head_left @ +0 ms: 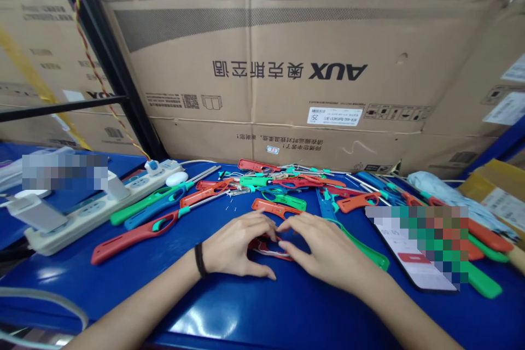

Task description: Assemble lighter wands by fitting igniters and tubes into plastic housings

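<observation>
Between my hands a red lighter handle shell [273, 252] lies low over the blue table, a white wire running along it. My left hand [235, 243], with a black band at the wrist, curls its fingers over the shell's far left side; its thumb points out in front. From the right, my right hand [324, 246] closes thumb and forefinger on the shell's right part. The fingers hide much of the shell and any small part between the fingertips. Just beyond my hands is an orange handle half [279, 208]. A green handle shell [365, 249] lies under my right forearm.
Several finished-looking long lighters, including a red lighter [135, 236], lie left beside a white power strip [94, 205]. Loose shells and metal rods heap at the back against a large carton [262, 27]. A phone [410, 254] and more lighters lie right, partly blurred out.
</observation>
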{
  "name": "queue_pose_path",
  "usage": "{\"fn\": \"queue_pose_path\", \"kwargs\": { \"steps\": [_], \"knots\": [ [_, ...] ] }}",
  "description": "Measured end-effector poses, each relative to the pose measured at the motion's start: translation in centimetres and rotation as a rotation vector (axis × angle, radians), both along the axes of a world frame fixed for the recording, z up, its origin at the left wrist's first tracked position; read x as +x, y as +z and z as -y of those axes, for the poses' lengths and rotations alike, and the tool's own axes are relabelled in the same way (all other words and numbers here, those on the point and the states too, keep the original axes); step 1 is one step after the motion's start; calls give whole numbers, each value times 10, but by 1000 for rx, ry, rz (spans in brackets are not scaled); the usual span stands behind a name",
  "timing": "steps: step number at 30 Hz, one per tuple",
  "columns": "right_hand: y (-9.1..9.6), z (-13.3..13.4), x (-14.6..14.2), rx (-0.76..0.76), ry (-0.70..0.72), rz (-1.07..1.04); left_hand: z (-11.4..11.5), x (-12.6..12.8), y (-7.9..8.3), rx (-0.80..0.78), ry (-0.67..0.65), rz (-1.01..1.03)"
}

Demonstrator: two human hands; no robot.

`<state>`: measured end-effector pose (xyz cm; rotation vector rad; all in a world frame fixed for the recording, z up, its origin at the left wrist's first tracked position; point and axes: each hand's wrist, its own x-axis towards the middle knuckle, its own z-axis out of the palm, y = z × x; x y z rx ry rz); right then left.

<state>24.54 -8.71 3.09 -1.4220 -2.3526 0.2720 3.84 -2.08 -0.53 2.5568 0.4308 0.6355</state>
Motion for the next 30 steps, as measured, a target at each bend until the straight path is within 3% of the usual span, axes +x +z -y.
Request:
{"fn": "queue_pose_path", "kwargs": {
  "steps": [4, 9, 13, 20, 30],
  "knots": [
    [2, -17, -7, 3, 31, -123, -9, -15, 18, -14, 25, -30],
    [-20, -21, -14, -56, 172, -119, -13, -24, 27, -85, 33, -101],
    [-27, -18, -10, -95, 178, -116, -12, -19, 23, -109, 26, -83],
    [-26, -20, -5, -141, 158, -123, -14, -14, 7, -137, 40, -116],
    [-29, -20, -3, -154, 161, -137, -16, -12, 6, -185, 32, -86]
  ]
}}
